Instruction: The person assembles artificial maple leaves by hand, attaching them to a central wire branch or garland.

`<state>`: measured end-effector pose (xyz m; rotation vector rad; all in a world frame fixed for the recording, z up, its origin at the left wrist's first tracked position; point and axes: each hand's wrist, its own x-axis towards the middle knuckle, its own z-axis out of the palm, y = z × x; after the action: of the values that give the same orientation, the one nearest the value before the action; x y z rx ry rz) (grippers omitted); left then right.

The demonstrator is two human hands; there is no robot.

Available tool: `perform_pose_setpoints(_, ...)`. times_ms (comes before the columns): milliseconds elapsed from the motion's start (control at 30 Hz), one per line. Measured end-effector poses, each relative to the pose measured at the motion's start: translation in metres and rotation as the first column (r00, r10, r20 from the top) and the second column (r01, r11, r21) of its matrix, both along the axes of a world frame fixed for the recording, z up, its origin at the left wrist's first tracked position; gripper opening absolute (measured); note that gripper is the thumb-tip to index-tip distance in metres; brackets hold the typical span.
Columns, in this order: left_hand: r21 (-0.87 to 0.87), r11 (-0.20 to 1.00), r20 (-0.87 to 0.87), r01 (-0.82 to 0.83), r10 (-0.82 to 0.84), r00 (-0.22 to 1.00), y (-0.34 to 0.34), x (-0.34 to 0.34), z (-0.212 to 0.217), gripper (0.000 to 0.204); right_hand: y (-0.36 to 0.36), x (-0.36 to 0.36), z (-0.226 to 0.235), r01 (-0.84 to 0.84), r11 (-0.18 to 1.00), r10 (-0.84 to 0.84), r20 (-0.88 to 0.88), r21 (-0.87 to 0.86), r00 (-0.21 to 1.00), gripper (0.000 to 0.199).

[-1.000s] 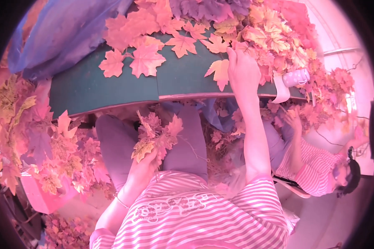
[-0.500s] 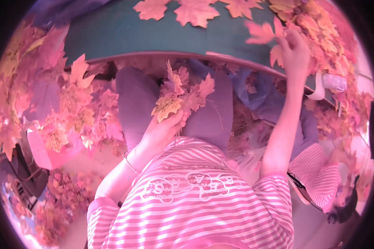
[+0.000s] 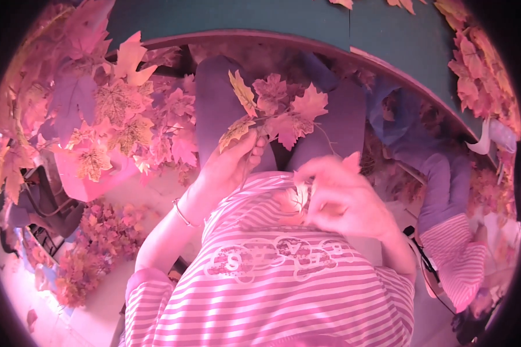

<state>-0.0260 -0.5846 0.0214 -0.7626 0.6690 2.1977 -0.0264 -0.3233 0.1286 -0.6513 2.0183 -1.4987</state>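
My left hand [image 3: 235,159] is closed around the thin stem of a sprig of artificial maple leaves [image 3: 285,124]. Several pink and yellowish leaves fan out from it above my lap. To the right, in front of my striped shirt, my right hand [image 3: 347,199] is curled and slightly blurred, with a loose maple leaf [image 3: 292,202] in its fingers. Part of that leaf shows below the fingertips, and a pointed tip sticks out above the hand. The two hands are apart. What the right fingertips pinch exactly is partly hidden.
A curved green tabletop [image 3: 260,17] lies ahead, with a heap of maple leaves [image 3: 483,81] at its right. Leafy branches [image 3: 110,110] crowd the left over a pink box [image 3: 92,179]. A pile of small leaves [image 3: 95,248] lies on the floor. Another person [image 3: 454,248] sits at the right.
My right hand has come back from the leaf heap on the table to my chest, bringing a leaf. The sprig stays in my left hand. The view has shifted downward.
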Motion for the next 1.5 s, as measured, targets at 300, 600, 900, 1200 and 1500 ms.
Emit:
perform_pose_setpoints(300,0.002,0.999,-0.148,0.046,-0.045,0.988,0.017,-0.003,0.005,0.026,-0.013,-0.001,-0.014,0.064,0.891,0.213,0.539,-0.449,0.815,0.017)
perform_pose_setpoints(600,-0.189,0.979,-0.266,-0.079,0.026,0.964,0.038,0.001,0.026,0.022,-0.044,-0.008,-0.038,0.455,0.890,-0.455,0.035,-0.001,0.890,0.005)
perform_pose_setpoints(900,-0.265,0.920,-0.335,-0.288,0.192,0.923,0.057,0.000,0.033,0.020,-0.059,-0.001,-0.048,0.674,0.734,-0.645,0.224,-0.084,0.731,0.015)
perform_pose_setpoints(1200,-0.373,0.879,-0.424,-0.298,0.124,0.897,0.057,0.004,0.019,0.020,-0.063,-0.002,-0.057,0.666,0.741,-0.666,0.034,-0.084,0.745,0.013)
perform_pose_setpoints(1500,-0.614,0.730,-0.569,-0.300,-0.147,0.809,0.060,0.014,0.002,0.019,-0.070,-0.005,-0.053,0.721,0.693,-0.715,0.104,-0.033,0.692,0.014)
